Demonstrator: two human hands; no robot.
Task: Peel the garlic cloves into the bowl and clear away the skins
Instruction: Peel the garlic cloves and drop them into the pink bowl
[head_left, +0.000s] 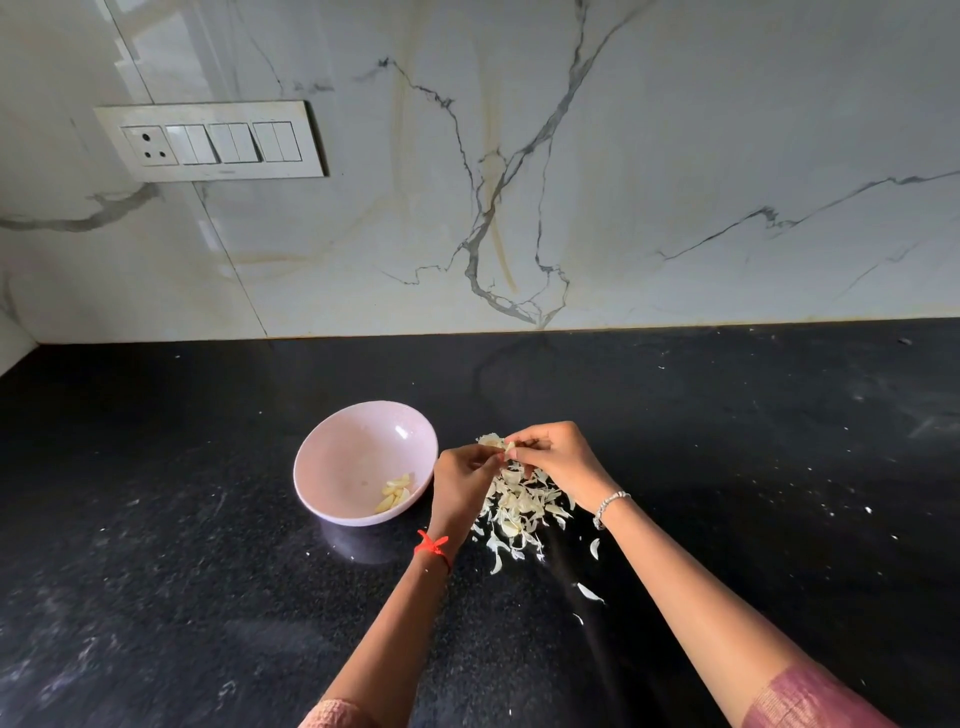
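Both hands are meeting over the mess right now. The left hand is pinching the garlic clove from the bowl side and the right hand is pinching it from the other side. Fingertips on both are curled in on that one clove, which is hanging just above the pile of skins.

Handling-wise, I'm guessing the clove is tiny, light and firm, but easy to bruise if squeezed hard, and probably getting a bit sticky once bare. I'd be holding it by the two ends and picking at the papery skin from a tip, since that stuff looks like it tears off in flakes.

The bowl is sitting just beside the left hand, with a few peeled cloves lying low on its near side, so dropping one in is a short hop. It looks light, so bumping it is probably going to slide it.

The skins are basically weightless, so a fast sweep is likely scattering them. A few stray flakes are lying closer to the person.

There's open room on the black counter all around, and the wall is well behind. The near edge isn't showing, so I can't tell how close it is.
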